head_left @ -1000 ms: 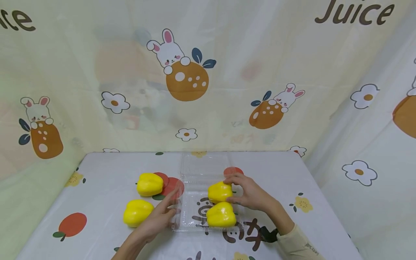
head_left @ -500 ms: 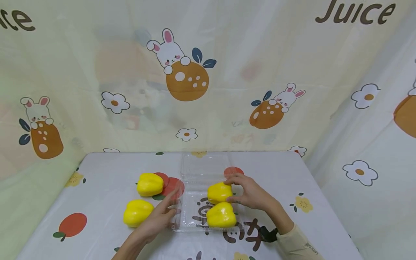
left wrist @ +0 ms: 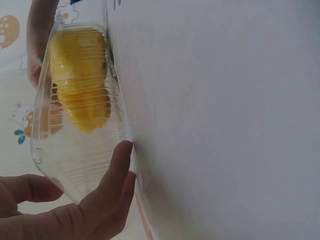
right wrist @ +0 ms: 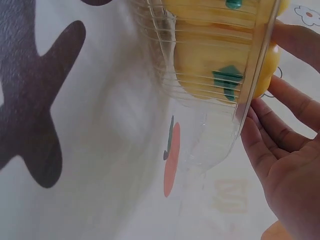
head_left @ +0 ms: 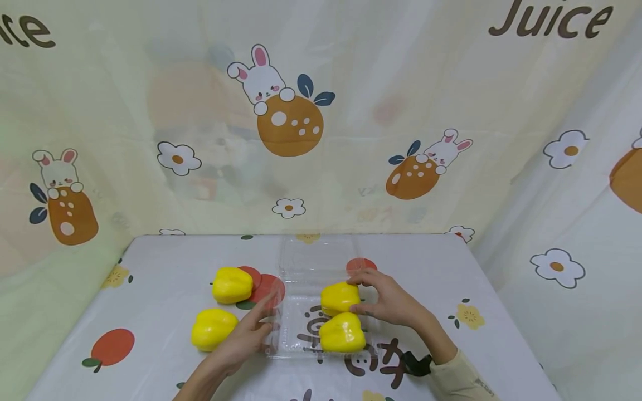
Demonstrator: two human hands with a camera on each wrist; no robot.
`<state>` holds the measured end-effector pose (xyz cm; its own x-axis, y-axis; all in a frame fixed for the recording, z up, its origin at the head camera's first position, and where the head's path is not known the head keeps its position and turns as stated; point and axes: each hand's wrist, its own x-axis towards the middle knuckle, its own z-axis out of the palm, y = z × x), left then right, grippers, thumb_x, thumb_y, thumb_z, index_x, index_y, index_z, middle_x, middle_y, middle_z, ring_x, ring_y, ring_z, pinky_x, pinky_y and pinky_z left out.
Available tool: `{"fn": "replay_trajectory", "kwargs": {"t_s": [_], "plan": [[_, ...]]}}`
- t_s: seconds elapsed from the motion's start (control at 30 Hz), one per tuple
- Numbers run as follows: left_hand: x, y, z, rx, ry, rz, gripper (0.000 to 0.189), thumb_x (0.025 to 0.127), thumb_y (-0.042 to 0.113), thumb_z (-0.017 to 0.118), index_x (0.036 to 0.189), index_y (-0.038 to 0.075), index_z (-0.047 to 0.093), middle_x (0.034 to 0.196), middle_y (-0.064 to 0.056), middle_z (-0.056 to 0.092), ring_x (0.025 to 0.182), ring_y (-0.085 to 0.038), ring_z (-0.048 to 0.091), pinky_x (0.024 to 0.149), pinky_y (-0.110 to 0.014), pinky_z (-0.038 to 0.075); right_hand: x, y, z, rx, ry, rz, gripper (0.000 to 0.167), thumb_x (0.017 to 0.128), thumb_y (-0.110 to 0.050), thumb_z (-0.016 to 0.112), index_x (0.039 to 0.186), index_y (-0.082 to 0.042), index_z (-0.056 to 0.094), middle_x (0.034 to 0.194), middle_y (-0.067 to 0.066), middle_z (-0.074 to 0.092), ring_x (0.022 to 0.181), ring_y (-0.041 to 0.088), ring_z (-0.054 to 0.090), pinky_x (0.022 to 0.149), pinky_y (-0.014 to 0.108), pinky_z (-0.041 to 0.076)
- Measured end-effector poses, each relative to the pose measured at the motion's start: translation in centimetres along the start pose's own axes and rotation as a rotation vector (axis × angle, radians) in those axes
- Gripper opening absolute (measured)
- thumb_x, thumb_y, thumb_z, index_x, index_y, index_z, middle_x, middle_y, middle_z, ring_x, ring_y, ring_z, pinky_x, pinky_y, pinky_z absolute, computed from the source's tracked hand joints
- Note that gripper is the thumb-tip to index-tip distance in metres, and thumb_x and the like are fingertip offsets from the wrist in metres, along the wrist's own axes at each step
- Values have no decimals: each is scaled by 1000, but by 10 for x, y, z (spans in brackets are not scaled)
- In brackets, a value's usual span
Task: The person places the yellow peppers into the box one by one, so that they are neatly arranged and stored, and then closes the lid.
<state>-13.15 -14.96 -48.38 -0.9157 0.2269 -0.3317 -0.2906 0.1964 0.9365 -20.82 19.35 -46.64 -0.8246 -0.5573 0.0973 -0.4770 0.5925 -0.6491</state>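
Observation:
A clear plastic clamshell container (head_left: 296,348) lies with its lid (head_left: 316,256) folded back. In its right half sit two yellow bell peppers, the rear one (head_left: 333,299) and the front one (head_left: 341,333). My right hand (head_left: 388,298) holds the rear pepper from the right, thumb in front and fingers behind. In the right wrist view green stems show through the ribbed wall. My left hand (head_left: 246,334) grips the container's left side; the left wrist view shows the thumb (left wrist: 40,187) by the rim and the fingers (left wrist: 117,162) low along the wall.
Two more yellow bell peppers lie left of the container, one farther back (head_left: 232,285) and one nearer (head_left: 213,329) beside my left hand. The printed tablecloth (head_left: 165,289) covers the table. A printed curtain (head_left: 351,184) hangs behind it and at both sides.

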Motion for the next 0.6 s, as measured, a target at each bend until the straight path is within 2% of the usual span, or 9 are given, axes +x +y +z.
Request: {"fn": "replay_trajectory", "kwargs": {"t_s": [0.27,0.43,0.6], "plan": [[0,0,0,-5,3,-1,74,103,1,48,169,26,27,163,-31,36,131,-43,56,84,-41,63,0,1,0,-9,0,-17,55,89,-30,87,137,-12,66,140,5,67,125,29,64,108,53,57],[-1,0,0,-7,0,2,74,103,1,48,169,26,27,163,-31,36,133,-44,55,85,-42,64,0,-2,2,-42,33,-20,56,91,-33,84,139,-11,66,140,6,69,122,28,67,106,52,58],[-2,0,0,-12,-4,6,74,103,1,47,169,25,27,163,-32,36,133,-44,55,85,-42,64,6,-12,8,-86,60,37,54,91,-36,84,136,-9,68,132,6,72,115,25,68,104,52,59]]}}
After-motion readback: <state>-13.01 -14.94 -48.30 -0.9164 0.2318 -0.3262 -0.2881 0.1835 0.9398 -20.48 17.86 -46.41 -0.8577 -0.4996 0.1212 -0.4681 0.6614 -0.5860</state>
